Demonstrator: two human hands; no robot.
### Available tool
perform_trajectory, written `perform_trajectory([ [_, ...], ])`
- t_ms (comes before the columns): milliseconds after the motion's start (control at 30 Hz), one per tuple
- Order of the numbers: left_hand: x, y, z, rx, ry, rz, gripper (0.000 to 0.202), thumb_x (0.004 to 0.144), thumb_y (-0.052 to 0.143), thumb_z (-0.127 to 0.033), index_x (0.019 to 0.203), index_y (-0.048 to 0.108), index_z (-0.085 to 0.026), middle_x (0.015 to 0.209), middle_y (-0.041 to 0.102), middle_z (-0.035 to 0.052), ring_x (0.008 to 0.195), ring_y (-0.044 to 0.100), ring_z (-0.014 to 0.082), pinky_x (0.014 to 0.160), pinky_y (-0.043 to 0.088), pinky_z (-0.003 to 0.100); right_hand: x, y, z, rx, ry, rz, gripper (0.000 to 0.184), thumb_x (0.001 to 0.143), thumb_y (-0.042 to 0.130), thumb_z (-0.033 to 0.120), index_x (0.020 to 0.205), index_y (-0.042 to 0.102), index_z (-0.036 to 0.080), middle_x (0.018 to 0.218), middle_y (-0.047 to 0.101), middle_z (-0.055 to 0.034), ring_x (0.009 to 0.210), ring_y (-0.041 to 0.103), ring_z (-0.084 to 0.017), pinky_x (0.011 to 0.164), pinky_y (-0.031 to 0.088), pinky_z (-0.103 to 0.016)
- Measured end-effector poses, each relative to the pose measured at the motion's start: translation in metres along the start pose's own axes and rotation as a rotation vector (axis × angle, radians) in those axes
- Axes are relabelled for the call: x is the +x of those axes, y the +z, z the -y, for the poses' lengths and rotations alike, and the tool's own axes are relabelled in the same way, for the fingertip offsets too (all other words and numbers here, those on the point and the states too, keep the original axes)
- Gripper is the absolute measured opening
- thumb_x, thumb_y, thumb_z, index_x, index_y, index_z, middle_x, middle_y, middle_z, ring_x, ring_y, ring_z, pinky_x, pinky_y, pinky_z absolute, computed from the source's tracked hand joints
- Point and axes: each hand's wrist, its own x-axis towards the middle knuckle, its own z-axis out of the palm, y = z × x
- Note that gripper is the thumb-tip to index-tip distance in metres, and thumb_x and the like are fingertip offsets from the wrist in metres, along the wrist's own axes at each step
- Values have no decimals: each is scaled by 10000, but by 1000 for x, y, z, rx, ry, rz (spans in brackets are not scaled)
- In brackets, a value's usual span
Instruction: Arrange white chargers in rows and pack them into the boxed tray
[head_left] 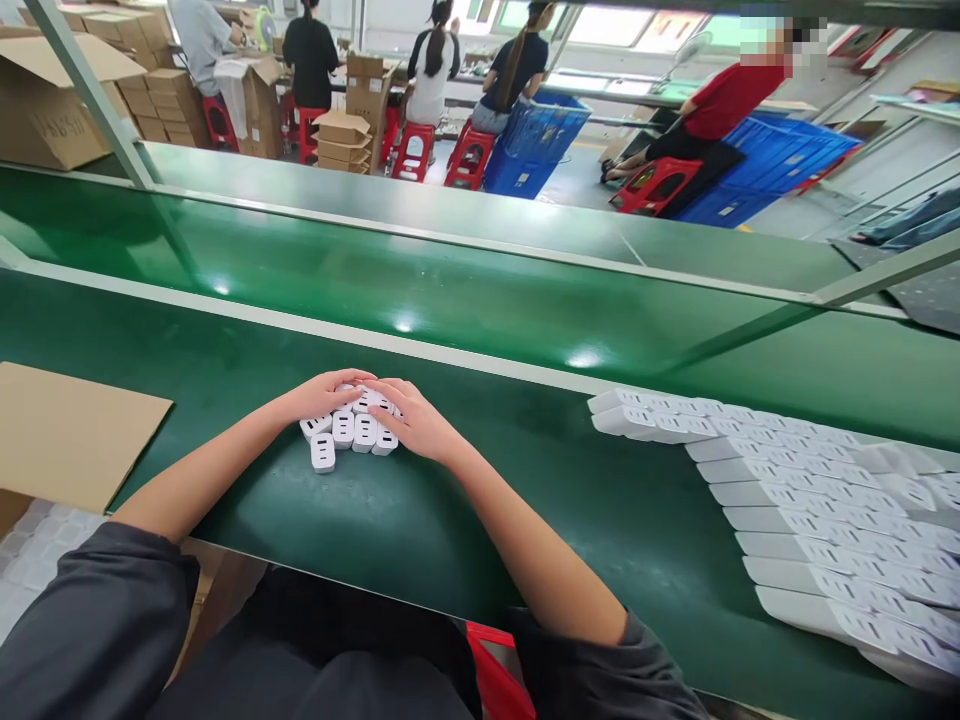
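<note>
Dark grey sleeves (97,620) were seen nearest the lens, with both bare forearms stretched forward from them. Most of the view was filled by the long glossy green conveyor belt (480,520), on which everything was laid. At its right end, well apart from the hands, overlapping rows of white plastic plug blocks (825,500) were spread, and at its left edge a flat brown cardboard sheet (67,430) was set. Near the middle of the belt lay the cluster of small white plastic plug blocks (352,432), packed flat and touching one another. It was cupped on one side by the left hand (322,395) and on the other by the right hand (416,420), with fingers curled narrowly over the top and fingertips met. One block was left outside at the near-left corner. For the gathering to be done well, it was judged that even inward pressure was needed from both sides, with palms low on the belt, so that no block was tipped or squeezed out.
</note>
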Motion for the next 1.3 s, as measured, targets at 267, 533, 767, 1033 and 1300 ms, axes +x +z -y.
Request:
perform_trajectory([
  [267, -23, -5, -5, -121, -68, -92, 593, 925, 465, -627, 1371, 490, -237, 1336, 613, 100, 1214, 576, 239, 1037, 448, 411, -34, -4, -32, 427, 147, -417, 361, 991, 451, 457, 1245, 596, 246, 1172, 668, -95, 1115, 629, -217, 912, 557, -401],
  [533, -31, -12, -3, 92, 1, 34, 521, 929, 529, -517, 1383, 475, -266, 1341, 598, 74, 1215, 561, 228, 1054, 443, 410, -41, 5, -35, 415, -59, -338, 319, 931, 522, 303, 1239, 589, 258, 1195, 642, -92, 1077, 610, -241, 855, 550, -422],
  [767, -43, -30, -13, 189, -61, 127, 618, 898, 595, -495, 1452, 390, -313, 1476, 486, 55, 1285, 515, 238, 1076, 440, 411, -45, 0, -31, 367, -106, -336, 408, 891, 495, 242, 1294, 554, 269, 1257, 607, -93, 1165, 562, -279, 923, 514, -474],
  [1033, -49, -33, -22, 291, 68, 21, 518, 890, 622, -458, 1347, 459, -276, 1444, 491, 65, 1318, 476, 236, 1086, 433, 407, -46, 2, -14, 37, -283, -343, 392, 853, 523, 229, 1241, 573, 249, 1248, 581, -120, 1202, 551, -313, 975, 490, -548],
  [1300, -54, -25, -32, 454, 207, -9, 279, 916, 580, -398, 1147, 582, -242, 1481, 436, 100, 1388, 370, 274, 1137, 374, 477, -51, 7, -8, -49, -310, -252, 445, 815, 528, 249, 1254, 591, 286, 1304, 585, -94, 1222, 568, -322, 1064, 415, -590],
])
